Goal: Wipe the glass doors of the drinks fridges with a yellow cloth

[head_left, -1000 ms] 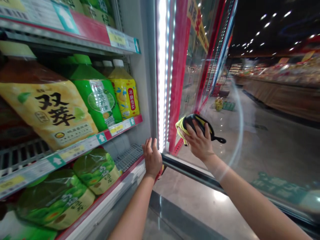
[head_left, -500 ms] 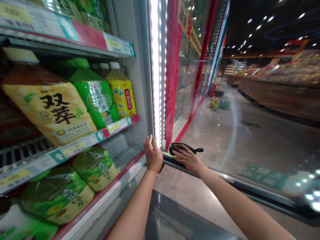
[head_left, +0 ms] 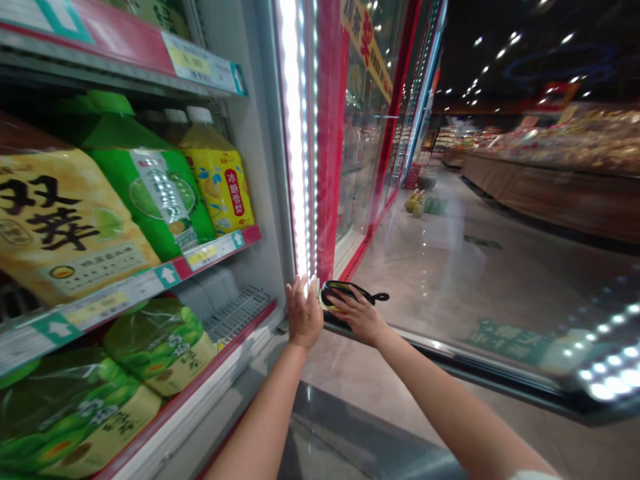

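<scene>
Our left hand (head_left: 303, 313) stands open and empty just beside the pad, while our right hand (head_left: 359, 316) curves over a black-and-yellow cloth pad (head_left: 334, 294), pressing it down on the bottom rail (head_left: 425, 350) of the glass cooler door (head_left: 440, 267). Neither hand is on the tall glass above.

A white sleeve hem (head_left: 533, 476) (barely in view) edges the bare right forearm (head_left: 450, 407).

Left hand (head_left: 304, 313) on door frame (head_left: 425, 352); right hand (head_left: 357, 319) clutches cloth (head_left: 345, 288).
</scene>
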`<action>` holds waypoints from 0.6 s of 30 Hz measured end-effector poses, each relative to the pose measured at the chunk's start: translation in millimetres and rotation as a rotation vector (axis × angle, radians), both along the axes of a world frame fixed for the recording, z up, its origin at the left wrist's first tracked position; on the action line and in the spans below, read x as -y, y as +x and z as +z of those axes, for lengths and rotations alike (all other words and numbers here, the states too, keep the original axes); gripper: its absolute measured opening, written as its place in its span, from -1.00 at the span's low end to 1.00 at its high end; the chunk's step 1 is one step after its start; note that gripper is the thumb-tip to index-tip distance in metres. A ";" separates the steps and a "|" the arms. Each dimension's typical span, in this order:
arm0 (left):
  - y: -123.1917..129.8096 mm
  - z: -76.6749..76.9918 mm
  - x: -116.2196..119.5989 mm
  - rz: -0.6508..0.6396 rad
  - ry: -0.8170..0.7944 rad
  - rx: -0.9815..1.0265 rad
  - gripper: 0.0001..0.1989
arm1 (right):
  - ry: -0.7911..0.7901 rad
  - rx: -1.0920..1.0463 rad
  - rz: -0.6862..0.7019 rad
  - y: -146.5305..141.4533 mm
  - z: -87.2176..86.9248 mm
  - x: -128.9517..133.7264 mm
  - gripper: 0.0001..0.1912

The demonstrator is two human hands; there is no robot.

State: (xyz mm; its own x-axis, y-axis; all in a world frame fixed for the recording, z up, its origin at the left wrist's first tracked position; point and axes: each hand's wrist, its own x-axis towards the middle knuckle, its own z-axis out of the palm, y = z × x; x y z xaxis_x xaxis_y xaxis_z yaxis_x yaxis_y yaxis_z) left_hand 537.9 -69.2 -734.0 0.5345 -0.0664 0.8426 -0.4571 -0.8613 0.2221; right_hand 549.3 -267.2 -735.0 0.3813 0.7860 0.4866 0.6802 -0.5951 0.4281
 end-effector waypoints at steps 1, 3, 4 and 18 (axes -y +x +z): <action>0.1 0.0 4.8 -0.013 0.013 0.006 -0.34 | -0.031 0.026 -0.015 -10.8 2.4 24.1 -0.55; -0.7 -0.5 13.2 -0.038 0.048 0.012 -0.30 | -0.064 0.044 -0.082 -38.1 4.3 77.0 -0.48; -1.7 -1.0 16.5 -0.053 0.073 0.011 -0.27 | -0.064 0.042 -0.126 -53.2 3.3 103.5 -0.45; -5.7 3.6 60.9 -0.132 0.252 0.048 -0.08 | 0.058 0.158 -0.257 -58.2 2.1 100.3 -0.36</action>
State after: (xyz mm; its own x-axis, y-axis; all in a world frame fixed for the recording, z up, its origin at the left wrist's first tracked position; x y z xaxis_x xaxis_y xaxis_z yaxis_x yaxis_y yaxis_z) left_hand 532.2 -130.2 -730.5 0.4677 -0.3431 0.8146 -0.5733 -0.8192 -0.0158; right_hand 491.0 -367.5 -732.8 0.4797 0.6428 0.5973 0.4319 -0.7655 0.4769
